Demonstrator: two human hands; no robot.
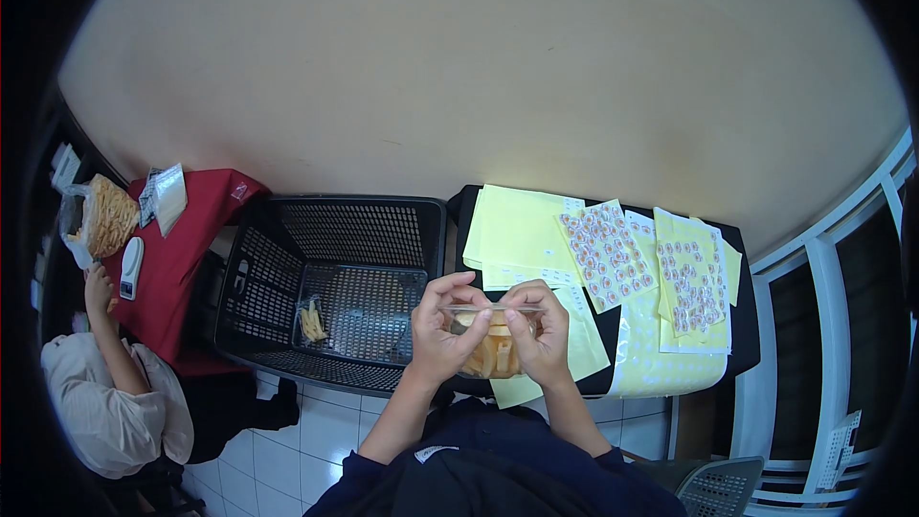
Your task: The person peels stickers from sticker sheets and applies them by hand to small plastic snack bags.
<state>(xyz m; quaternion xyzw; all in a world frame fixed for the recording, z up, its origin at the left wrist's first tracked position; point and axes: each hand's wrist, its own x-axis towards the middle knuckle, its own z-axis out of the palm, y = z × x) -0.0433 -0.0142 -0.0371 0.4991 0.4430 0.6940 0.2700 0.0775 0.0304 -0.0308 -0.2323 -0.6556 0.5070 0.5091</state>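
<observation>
A clear plastic bag of yellow snack sticks hangs upright in front of me, pinched along its top edge. My left hand is closed on the left part of that edge. On the right part, my right hand is closed too, with both thumbs close together near the middle. Behind the bag lie yellow sticker sheets on a black-covered table. One sheet of round printed stickers is just beyond my right hand.
Left of my hands stands a black plastic basket holding one small snack bag. Farther left, a person reaches to a red-covered table with a white scale and a large snack bag. A chair is behind right.
</observation>
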